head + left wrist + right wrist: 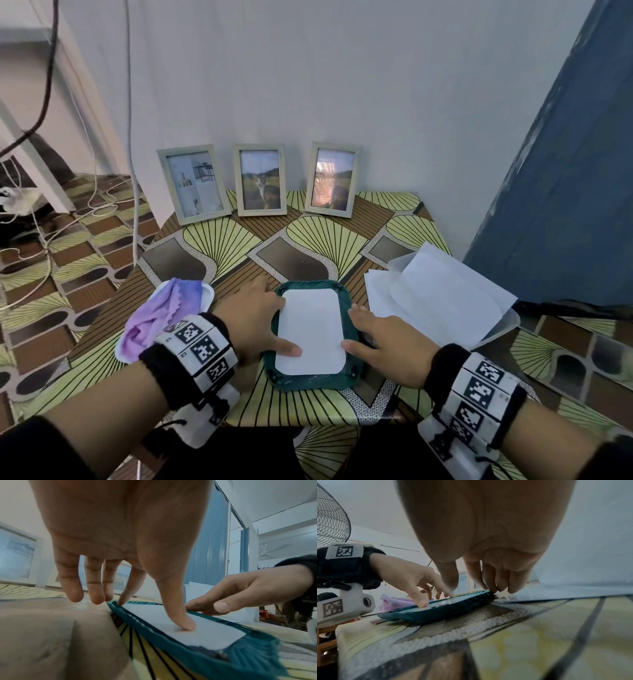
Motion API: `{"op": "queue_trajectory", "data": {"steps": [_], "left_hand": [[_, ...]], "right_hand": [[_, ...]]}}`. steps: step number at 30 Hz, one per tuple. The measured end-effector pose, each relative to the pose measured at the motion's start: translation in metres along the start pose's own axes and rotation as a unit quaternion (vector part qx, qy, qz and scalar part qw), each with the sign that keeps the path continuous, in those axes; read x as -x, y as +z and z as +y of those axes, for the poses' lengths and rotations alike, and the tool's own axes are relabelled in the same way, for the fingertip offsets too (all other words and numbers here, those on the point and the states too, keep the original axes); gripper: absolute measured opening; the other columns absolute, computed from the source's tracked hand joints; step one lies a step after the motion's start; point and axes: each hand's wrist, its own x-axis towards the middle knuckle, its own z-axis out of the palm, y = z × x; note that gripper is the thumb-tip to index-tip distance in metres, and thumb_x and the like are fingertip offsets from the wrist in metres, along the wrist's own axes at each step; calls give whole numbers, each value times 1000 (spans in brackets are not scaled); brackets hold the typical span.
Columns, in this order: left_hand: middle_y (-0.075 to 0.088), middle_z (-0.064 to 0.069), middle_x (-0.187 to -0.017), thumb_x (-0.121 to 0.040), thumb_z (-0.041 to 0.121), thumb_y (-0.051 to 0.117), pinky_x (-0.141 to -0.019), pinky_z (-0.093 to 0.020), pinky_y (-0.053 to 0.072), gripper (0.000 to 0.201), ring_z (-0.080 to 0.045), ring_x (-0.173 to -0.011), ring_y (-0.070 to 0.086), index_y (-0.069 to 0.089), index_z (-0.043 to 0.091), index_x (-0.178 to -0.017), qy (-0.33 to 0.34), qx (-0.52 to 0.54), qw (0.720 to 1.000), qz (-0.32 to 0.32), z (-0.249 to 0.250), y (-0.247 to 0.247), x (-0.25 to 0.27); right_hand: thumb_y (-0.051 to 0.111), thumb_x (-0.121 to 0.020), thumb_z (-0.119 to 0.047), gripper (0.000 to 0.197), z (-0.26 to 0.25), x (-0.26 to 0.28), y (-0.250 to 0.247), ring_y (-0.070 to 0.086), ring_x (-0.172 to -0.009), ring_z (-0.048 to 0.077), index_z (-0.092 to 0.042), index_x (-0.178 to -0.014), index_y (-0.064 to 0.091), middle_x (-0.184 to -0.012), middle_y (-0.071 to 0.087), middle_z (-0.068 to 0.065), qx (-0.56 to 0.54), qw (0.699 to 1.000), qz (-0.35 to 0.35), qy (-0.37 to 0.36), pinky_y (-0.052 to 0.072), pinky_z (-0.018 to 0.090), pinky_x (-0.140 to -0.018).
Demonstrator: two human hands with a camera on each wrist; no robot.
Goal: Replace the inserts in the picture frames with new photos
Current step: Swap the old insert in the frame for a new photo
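A teal fabric-covered pad (310,382) lies flat on the table's front middle, with a white round-cornered sheet (310,332) on top of it. My left hand (263,322) rests at the pad's left edge; its thumb (187,626) presses on the sheet's near corner and the index finger touches the far left corner. My right hand (370,332) lies along the pad's right edge, fingertips (494,588) on the teal rim and thumb at the sheet's near right corner. Three pale picture frames (193,183), (262,180), (334,178) lean against the back wall with photos in them.
A purple cloth (164,308) lies on a white dish left of the pad. White sheets (438,298) sit in a clear tray (507,325) at the right. A blue panel (565,171) stands right of the table; cables (51,222) trail over the floor at the left.
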Motion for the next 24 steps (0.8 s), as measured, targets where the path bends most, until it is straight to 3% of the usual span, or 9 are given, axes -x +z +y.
{"op": "queue_trajectory", "data": {"steps": [5, 7, 10, 15, 17, 20, 24], "left_hand": [[44, 7, -100, -54, 77, 73, -85, -38, 49, 70, -14, -96, 47, 60, 28, -102, -14, 47, 999, -16, -2, -3, -5], [49, 6, -98, -53, 73, 77, -77, -31, 45, 67, -14, -95, 49, 64, 26, -98, -15, 58, 998, -12, -2, -4, -7], [56, 7, -89, -54, 68, 81, -65, -29, 39, 61, -14, -88, 51, 70, 22, -92, -11, 75, 997, 3, -2, -4, -11], [58, 5, -107, -52, 64, 84, -82, -33, 49, 72, -14, -96, 51, 67, 27, -110, -14, 103, 994, 21, -5, -1, -11], [56, 6, -108, -49, 58, 88, -77, -27, 47, 74, -12, -94, 50, 63, 26, -111, -26, 125, 991, 49, -6, 0, -10], [57, 7, -101, -48, 48, 94, -63, -20, 40, 73, -5, -79, 50, 60, 23, -108, -38, 174, 982, 68, -7, 0, -9], [58, 7, -100, -50, 44, 94, -74, -26, 49, 67, -9, -82, 53, 59, 24, -103, -56, 203, 976, 49, -8, -1, -8]], "right_hand": [[40, -100, -52, 72, -2, 1, -3, 8, -150, 7, -16, -157, 14, -164, 7, -3, 23, 1000, -15, -6, 15, 28, -121], [40, -100, -52, 73, -2, 1, -3, 6, -150, 7, -16, -157, 12, -165, 5, -3, 41, 999, -23, -6, 15, 29, -122], [39, -101, -52, 72, -1, 0, -3, 7, -151, 8, -16, -157, 11, -165, 4, -2, 60, 998, -29, -7, 17, 31, -122], [38, -101, -53, 70, -1, -3, -4, 10, -150, 10, -17, -157, 15, -164, 8, -1, 66, 998, -24, -7, 18, 31, -121], [38, -101, -52, 69, 0, -4, -4, 11, -150, 11, -18, -157, 16, -164, 9, -1, 68, 997, -22, -8, 19, 31, -121], [38, -101, -51, 68, 1, -4, -4, 11, -150, 10, -19, -157, 17, -164, 9, -1, 68, 997, -22, -11, 20, 31, -121], [41, -100, -50, 68, 1, -5, -5, 12, -150, 10, -19, -156, 19, -164, 10, -1, 65, 998, -21, -11, 22, 31, -120]]}}
